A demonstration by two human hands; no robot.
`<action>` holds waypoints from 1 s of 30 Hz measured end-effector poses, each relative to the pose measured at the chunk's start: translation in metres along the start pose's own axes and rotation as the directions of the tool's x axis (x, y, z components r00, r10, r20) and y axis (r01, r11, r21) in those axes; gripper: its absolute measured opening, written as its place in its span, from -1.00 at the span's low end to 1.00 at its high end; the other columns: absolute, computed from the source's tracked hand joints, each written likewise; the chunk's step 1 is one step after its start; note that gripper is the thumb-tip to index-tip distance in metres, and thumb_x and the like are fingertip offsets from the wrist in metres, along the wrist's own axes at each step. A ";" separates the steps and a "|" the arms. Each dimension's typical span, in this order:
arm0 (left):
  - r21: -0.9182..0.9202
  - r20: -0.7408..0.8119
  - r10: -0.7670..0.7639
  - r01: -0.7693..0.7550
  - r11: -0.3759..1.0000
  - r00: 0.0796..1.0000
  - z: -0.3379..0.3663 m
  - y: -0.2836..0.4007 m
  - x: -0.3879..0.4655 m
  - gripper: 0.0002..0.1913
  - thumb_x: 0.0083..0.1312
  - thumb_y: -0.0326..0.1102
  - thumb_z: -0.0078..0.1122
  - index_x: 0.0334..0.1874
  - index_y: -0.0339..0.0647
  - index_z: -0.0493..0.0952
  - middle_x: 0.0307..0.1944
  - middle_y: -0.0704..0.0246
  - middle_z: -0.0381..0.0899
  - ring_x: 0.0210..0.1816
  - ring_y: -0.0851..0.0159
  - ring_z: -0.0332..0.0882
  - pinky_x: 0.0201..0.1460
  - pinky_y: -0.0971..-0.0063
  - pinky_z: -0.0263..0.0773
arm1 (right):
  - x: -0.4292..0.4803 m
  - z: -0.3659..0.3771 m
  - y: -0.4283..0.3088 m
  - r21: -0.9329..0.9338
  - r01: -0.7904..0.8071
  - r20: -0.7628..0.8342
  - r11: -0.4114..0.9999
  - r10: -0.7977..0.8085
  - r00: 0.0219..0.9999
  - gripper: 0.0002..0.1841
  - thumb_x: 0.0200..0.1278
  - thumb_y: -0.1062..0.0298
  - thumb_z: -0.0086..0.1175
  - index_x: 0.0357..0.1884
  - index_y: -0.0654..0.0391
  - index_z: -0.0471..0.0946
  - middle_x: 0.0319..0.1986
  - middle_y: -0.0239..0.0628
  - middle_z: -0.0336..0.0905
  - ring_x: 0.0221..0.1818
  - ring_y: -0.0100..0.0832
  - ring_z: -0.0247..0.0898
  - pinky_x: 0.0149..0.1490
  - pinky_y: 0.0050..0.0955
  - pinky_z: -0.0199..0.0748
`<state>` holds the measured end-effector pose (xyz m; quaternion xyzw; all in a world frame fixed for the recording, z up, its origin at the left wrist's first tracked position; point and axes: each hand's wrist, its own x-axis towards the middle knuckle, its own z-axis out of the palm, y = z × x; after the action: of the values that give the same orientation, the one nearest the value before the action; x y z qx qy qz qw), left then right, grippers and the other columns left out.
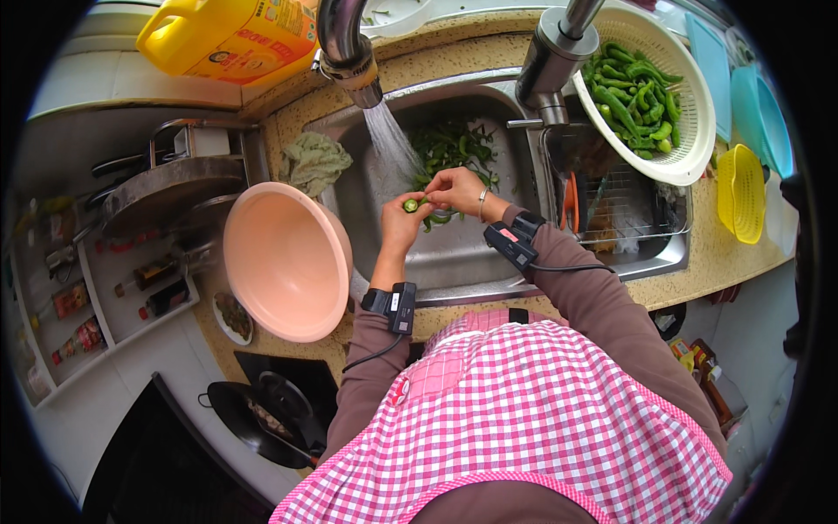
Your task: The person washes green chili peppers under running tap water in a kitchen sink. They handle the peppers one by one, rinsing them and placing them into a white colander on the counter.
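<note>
Over the sink basin (452,262), my left hand (400,229) grips a green pepper (410,205) whose cut, pale end faces left. My right hand (461,191) meets it from the other side, thumb and fingertips pinched at the pepper; what exactly they pinch is partly hidden. Beneath and beyond both hands lies a heap of loose green peppers and pepper pieces (458,147) on the wet basin floor. Water (391,137) runs from the faucet (357,72) just left of the heap.
A pink plastic basin (288,262) overlaps the sink's left edge, near a crumpled cloth (317,160). At the right, a white colander (695,124) full of green peppers stands above a wire rack (628,229). A wok (242,419) sits at the lower left.
</note>
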<state>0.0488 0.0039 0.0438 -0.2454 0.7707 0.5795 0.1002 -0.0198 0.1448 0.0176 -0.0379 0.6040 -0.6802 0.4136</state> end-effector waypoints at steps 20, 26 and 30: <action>-0.405 0.409 -0.133 0.309 0.861 0.903 -0.008 0.063 -0.027 -0.80 0.20 -0.41 0.06 -0.15 -0.29 0.43 -0.46 0.39 0.52 -0.65 0.62 0.17 -0.68 0.80 0.05 | -0.029 -0.006 -0.031 -0.199 0.268 -0.104 0.943 -0.292 0.951 -0.81 0.10 0.30 0.07 -0.38 0.23 0.51 -0.53 -0.36 0.51 -0.48 -0.58 0.42 -0.40 -0.64 0.35; -0.502 0.204 0.012 0.094 0.860 0.979 0.004 0.070 -0.023 -0.79 0.15 -0.52 0.09 -0.16 -0.28 0.44 -0.40 0.40 0.52 -0.58 0.59 0.28 -0.65 0.80 0.13 | -0.049 0.000 -0.037 0.280 -0.153 -0.029 0.948 0.167 0.986 -0.68 0.21 0.07 -0.05 -0.37 0.17 0.43 -0.49 -0.38 0.46 -0.52 -0.59 0.42 -0.54 -0.65 0.31; -0.285 -0.002 0.103 -0.100 0.953 0.995 0.014 0.067 -0.019 -0.83 0.08 -0.48 0.20 -0.27 -0.26 0.50 -0.54 0.48 0.47 -0.63 0.60 0.29 -0.65 0.78 0.14 | -0.058 -0.001 -0.033 0.111 -0.078 0.087 0.991 0.069 0.994 -0.69 0.22 0.15 -0.08 -0.42 0.23 0.48 -0.67 -0.35 0.47 -0.62 -0.58 0.41 -0.55 -0.65 0.32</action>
<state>0.0306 0.0357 0.1048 -0.2137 0.6903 0.6901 0.0388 0.0007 0.1784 0.0718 -0.0201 0.5473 -0.6958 0.4647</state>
